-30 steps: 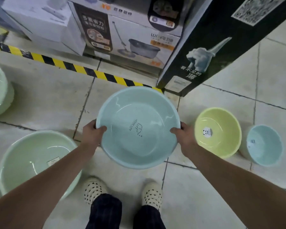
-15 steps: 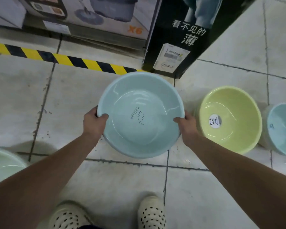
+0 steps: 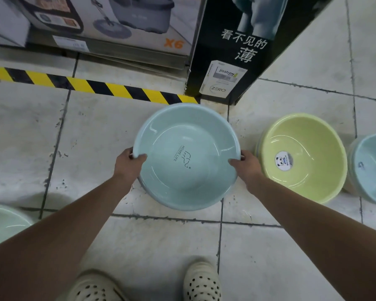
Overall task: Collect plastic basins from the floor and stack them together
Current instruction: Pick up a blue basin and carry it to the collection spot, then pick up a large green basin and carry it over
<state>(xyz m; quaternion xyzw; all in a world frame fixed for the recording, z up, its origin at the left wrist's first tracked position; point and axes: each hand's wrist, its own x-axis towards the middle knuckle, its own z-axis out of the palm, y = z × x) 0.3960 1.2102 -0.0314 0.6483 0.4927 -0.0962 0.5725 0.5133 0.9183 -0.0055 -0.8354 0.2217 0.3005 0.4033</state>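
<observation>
I hold a large pale blue basin (image 3: pixel 189 135) above the tiled floor, mouth up, with a small printed logo inside. My left hand (image 3: pixel 128 161) grips its left rim and my right hand (image 3: pixel 245 164) grips its right rim. To the right a yellow-green basin (image 3: pixel 302 135) with a panda sticker sits on the floor. A smaller pale blue basin (image 3: pixel 371 168) stands beyond it at the right edge. A pale green basin (image 3: pixel 2 222) shows partly at the lower left edge.
A black carton (image 3: pixel 248 29) stands just behind the held basin, with printed mop boxes (image 3: pixel 117 22) on a low pallet to its left. Yellow-black hazard tape (image 3: pixel 91 86) runs across the floor. My two shoes (image 3: pixel 201 281) are at the bottom.
The view has shifted right and closer to the floor. The held basin sits lower and nearer the yellow-green one; the green basins on the left have slid mostly out of view.
</observation>
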